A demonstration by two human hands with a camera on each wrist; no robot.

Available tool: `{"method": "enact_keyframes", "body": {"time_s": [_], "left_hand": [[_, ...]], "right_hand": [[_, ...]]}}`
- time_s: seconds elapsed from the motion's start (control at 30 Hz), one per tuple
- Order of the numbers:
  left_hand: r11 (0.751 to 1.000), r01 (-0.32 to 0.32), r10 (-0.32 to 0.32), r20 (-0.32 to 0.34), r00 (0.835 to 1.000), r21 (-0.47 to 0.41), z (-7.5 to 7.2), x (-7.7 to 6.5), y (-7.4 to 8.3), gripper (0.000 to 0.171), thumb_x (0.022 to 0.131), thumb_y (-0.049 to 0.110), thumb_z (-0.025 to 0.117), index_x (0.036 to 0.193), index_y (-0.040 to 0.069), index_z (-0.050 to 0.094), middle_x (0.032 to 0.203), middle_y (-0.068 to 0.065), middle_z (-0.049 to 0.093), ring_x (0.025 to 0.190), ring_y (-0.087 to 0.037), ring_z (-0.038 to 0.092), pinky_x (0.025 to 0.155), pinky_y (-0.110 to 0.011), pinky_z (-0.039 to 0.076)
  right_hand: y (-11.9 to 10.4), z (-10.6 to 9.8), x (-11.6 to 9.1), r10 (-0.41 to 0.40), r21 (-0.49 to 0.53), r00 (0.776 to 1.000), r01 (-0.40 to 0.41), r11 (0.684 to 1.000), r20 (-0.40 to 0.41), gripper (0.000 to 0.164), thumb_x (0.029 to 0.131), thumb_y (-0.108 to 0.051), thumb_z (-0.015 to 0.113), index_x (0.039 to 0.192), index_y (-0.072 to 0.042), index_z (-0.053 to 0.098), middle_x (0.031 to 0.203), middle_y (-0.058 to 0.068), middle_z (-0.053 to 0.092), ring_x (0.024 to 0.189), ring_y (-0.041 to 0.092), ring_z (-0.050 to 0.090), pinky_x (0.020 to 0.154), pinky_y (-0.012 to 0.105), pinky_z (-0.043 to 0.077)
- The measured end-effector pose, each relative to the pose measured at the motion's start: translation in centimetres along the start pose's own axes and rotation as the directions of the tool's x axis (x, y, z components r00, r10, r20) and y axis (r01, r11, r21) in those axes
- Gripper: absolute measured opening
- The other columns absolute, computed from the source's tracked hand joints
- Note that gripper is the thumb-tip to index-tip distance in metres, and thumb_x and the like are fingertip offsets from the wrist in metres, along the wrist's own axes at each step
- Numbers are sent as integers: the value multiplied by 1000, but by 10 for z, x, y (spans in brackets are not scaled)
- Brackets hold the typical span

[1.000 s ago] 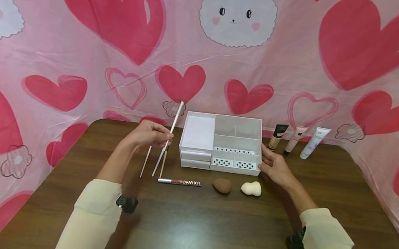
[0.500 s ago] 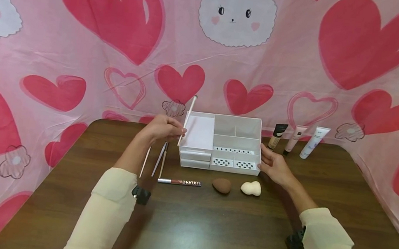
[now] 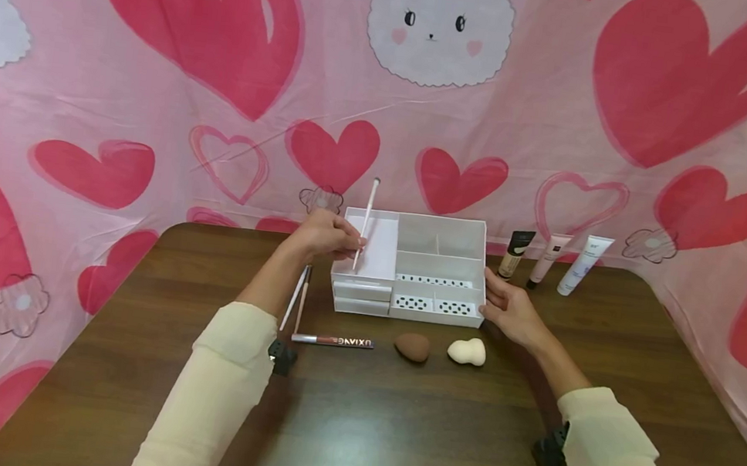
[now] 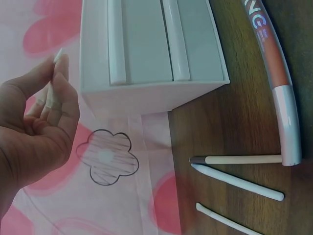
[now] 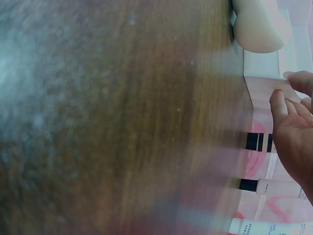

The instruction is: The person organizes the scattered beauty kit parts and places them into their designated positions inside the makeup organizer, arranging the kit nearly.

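My left hand [image 3: 330, 235] pinches a slim white makeup brush [image 3: 368, 213] between thumb and fingertips. The brush stands nearly upright, its lower end overlapping the flat top at the left of a white makeup organizer [image 3: 363, 288]. In the left wrist view only a pale end of the brush [image 4: 58, 55] shows above the fingertips. My right hand [image 3: 511, 310] rests its fingers against the organizer's right side, near the front corner; the right wrist view shows the fingertips on that wall [image 5: 268, 89]. Drawers fill the organizer's lower left, and open compartments its right.
On the wooden table [image 3: 390, 437], thin brushes [image 4: 239, 182] lie left of the organizer. A lip gloss tube [image 3: 332, 341], a brown sponge [image 3: 412, 347] and a cream sponge [image 3: 467, 351] lie in front. A black-capped tube [image 3: 515, 254], pink tube [image 3: 549, 261] and white tube [image 3: 585, 265] stand right.
My left hand has carried the brush rightward, from above the other brushes to over the organizer's left part. The right hand has stayed at the organizer's side.
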State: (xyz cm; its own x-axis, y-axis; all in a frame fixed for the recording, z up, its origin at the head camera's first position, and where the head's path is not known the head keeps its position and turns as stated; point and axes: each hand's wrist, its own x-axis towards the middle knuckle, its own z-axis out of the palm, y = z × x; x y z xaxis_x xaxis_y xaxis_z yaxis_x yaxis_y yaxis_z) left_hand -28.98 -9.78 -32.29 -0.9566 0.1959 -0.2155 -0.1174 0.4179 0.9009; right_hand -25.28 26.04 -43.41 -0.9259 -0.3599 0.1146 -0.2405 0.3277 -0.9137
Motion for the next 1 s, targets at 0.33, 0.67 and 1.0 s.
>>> {"method": "enact_keyframes", "body": {"time_s": [0.33,0.67,1.0], "left_hand": [[1000,20,-19,-13,1000,19,14,6,6,21,89,3,73,103,-13,72,66,1,66,54,-5,61,57,-19,56],[996,41,-43,18,999,85,25,12,9,24,88,2,74,103,-16,72,54,2,61,49,-5,60,56,-20,57],[989,50,-52,11,999,139,32,11,9,20,86,0,74,100,-15,74,51,2,61,48,-5,59,51,-17,53]], "right_hand": [[0,1,2,2,19,1000,-2,1000,1,72,92,18,51,154,16,13,160,39,16,143,54,27,100,15,46],[1,1,2,-13,-2,1000,13,1000,0,72,91,19,51,153,18,14,158,40,17,141,54,29,100,17,46],[3,1,2,-14,3,1000,14,1000,1,73,91,18,51,154,17,13,159,39,16,142,54,29,99,15,46]]}}
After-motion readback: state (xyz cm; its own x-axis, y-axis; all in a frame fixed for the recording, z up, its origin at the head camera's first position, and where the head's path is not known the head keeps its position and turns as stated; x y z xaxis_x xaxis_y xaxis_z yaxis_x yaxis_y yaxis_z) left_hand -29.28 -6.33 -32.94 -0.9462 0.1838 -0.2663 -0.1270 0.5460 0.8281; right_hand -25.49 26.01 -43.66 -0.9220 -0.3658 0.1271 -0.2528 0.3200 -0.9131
